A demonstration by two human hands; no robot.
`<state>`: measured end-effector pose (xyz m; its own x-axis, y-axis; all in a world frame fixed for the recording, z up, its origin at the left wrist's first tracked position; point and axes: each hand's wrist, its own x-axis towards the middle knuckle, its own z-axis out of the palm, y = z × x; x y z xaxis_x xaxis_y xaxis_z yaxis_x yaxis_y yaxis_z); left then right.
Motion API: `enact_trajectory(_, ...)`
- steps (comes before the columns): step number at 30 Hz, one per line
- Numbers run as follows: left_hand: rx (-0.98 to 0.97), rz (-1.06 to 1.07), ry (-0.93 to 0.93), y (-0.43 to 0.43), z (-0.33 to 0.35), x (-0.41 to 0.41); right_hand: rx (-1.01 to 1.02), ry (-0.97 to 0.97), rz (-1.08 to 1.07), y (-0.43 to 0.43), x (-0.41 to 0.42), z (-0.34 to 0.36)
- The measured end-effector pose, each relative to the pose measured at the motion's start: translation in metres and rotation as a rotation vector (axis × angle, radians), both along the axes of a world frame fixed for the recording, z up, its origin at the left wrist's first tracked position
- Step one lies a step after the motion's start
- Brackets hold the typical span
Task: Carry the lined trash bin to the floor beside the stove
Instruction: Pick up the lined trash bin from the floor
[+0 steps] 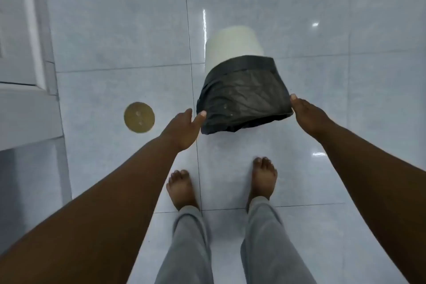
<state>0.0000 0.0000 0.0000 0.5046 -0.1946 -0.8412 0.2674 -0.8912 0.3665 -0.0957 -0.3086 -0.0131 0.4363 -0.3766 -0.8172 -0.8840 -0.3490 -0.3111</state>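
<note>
Both forearms reach down from the near edge toward the trash bin (232,53), cream body, black liner (242,94) folded over its rim. Bin stands on the tiled floor (115,30) just ahead of the bare feet (179,189), seen from above, liner mouth nearest the camera.

Left hand (182,129) is spread open, thumb tip touching the liner's left edge, nothing gripped yet. Right hand (309,115) is open too, fingers flat against the liner's right edge; whether it presses the rim underneath, cannot tell.

Step in hand, as a judgement: getting hold of the bin for the lift. To do it well, clamp both palms on the hard rim or wall, not just the loose plastic, which would likely slip or pull off. Lift level so the liner stays seated.

Outward: round brass floor drain cover (139,117) sits left of the bin, well apart. White cabinet base or door frame (27,76) runs along the far left. No stove in view, so the drop spot can't be judged.
</note>
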Motion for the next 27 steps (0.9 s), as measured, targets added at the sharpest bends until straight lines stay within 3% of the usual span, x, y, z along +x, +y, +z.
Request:
enact_trajectory(6, -0.214, 0.362, 0.285, -0.019, -0.032, -0.027, 0.112, -0.029, -0.175, 0.019, -0.013, -0.033)
enact_trajectory(15, -0.341, 0.735, -0.136, -0.024, 0.043, -0.001, 0.023, -0.360, -0.327, 0.035, 0.017, 0.046)
enact_trajectory(18, -0.385, 0.741, -0.143, -0.023, 0.061, 0.020, 0.091, -0.400, -0.356, 0.029, 0.038, 0.066)
enact_trajectory(27, -0.352, 0.649, 0.011, -0.005, 0.053, 0.031, 0.092, -0.260, -0.244, 0.028, 0.056, 0.048)
